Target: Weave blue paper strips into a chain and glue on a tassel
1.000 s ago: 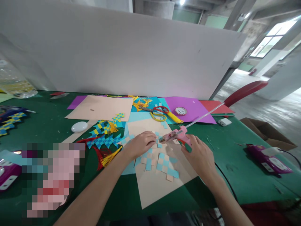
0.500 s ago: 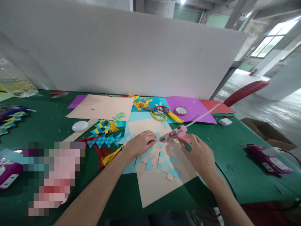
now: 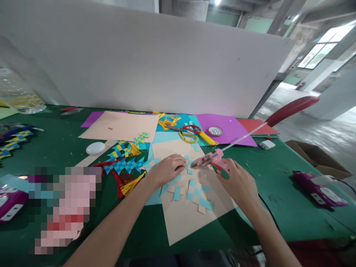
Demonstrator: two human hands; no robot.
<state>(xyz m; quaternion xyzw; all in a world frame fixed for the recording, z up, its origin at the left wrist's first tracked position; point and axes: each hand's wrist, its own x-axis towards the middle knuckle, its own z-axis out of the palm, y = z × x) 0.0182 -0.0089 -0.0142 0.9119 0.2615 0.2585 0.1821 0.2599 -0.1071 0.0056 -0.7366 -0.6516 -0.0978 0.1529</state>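
My right hand point(image 3: 239, 184) grips a pink hot-glue gun point(image 3: 211, 160) with a clear glue stick point(image 3: 244, 136) poking out of its back. The gun's nozzle points left at the top edge of a woven piece of light-blue and beige paper strips point(image 3: 189, 187). My left hand point(image 3: 167, 169) is curled, its fingertips pressing down on that same top edge, right beside the nozzle. The woven piece lies on a beige sheet point(image 3: 191, 218) on the green table point(image 3: 61, 148).
Red-and-yellow scissors point(image 3: 187, 131), a tape roll point(image 3: 215, 131) on purple paper point(image 3: 222, 128), finished blue-yellow woven pieces with tassels point(image 3: 125, 159), a white oval object point(image 3: 95, 148), purple devices at left point(image 3: 11, 202) and right point(image 3: 319, 187), a white board point(image 3: 144, 63) behind.
The glue gun and my right hand shifted slightly right and the view drifted a little. My left hand stays pressed on the weave.
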